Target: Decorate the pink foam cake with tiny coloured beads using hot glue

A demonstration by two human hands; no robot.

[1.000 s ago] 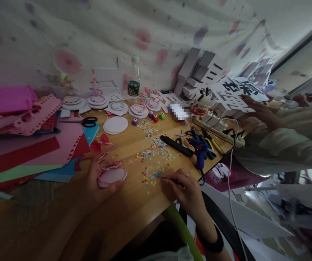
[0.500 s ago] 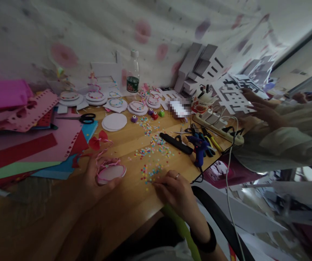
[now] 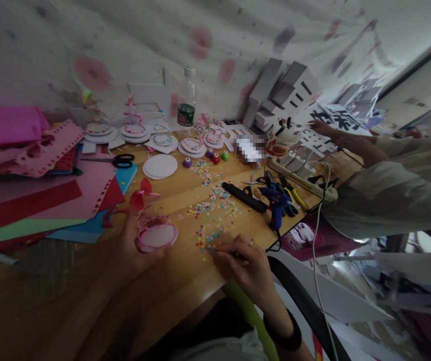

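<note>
My left hand point(image 3: 131, 253) curls around a round white card base point(image 3: 161, 236) edged with a pink cord ring. A red bow point(image 3: 140, 194) on a pink twisted stem rises from its far side. Pinched in my right hand point(image 3: 248, 265) is a thin pointed tool point(image 3: 214, 249); its exact kind is too small to make out. Its tip touches or hovers by the nearest small coloured paper dots point(image 3: 210, 235), in red, yellow and blue. More loose dots point(image 3: 223, 193) lie scattered further back on the wooden table point(image 3: 185, 273).
Scissors point(image 3: 123, 160) and coloured paper point(image 3: 91, 193) lie left. Behind stand decorated discs point(image 3: 192, 147), plain white discs point(image 3: 160, 165) and a bottle point(image 3: 186, 103). A blue glue gun point(image 3: 275, 205), pliers point(image 3: 294, 195) and a power strip point(image 3: 301, 178) lie right, near a co-worker's hands point(image 3: 351, 140).
The view has shifted slightly. My hands keep nearly the same places, with the tool's tip still at the near dots. The co-worker's hands have moved over the white cut-out paper.
</note>
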